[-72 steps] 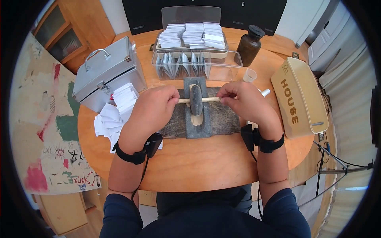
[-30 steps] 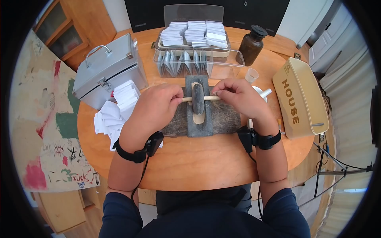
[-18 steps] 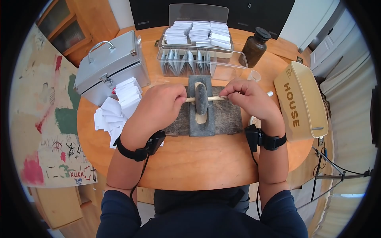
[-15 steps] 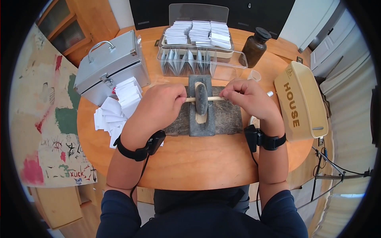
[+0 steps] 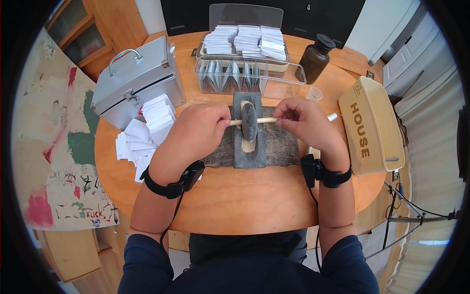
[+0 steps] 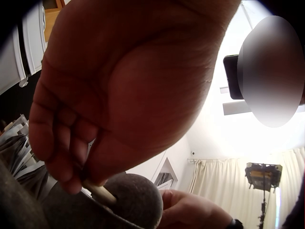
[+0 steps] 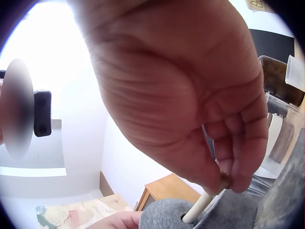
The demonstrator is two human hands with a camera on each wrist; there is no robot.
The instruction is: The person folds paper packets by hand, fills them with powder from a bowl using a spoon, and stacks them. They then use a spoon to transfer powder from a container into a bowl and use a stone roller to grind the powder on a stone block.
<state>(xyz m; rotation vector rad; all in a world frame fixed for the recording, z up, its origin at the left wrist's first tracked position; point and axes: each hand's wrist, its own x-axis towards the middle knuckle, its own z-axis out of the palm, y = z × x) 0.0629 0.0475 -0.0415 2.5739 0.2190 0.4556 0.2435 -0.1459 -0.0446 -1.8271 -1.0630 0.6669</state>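
A round wooden worktop (image 5: 235,201) carries a dark stone slab (image 5: 274,147) with a grey trough (image 5: 247,154) set on it. In the trough stands a dark stone wheel (image 5: 249,122) on a wooden rod (image 5: 264,120). The left hand (image 5: 196,134) has its grip clenched round the rod's left end; the right hand (image 5: 306,122) pinches the right end. Behind sit a clear box of folded papers (image 5: 249,76), a brown bottle (image 5: 314,58) and a metal case (image 5: 134,81).

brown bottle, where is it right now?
Head view: the brown bottle stands at the table's far right, beside the clear plastic tray and behind the small cup.
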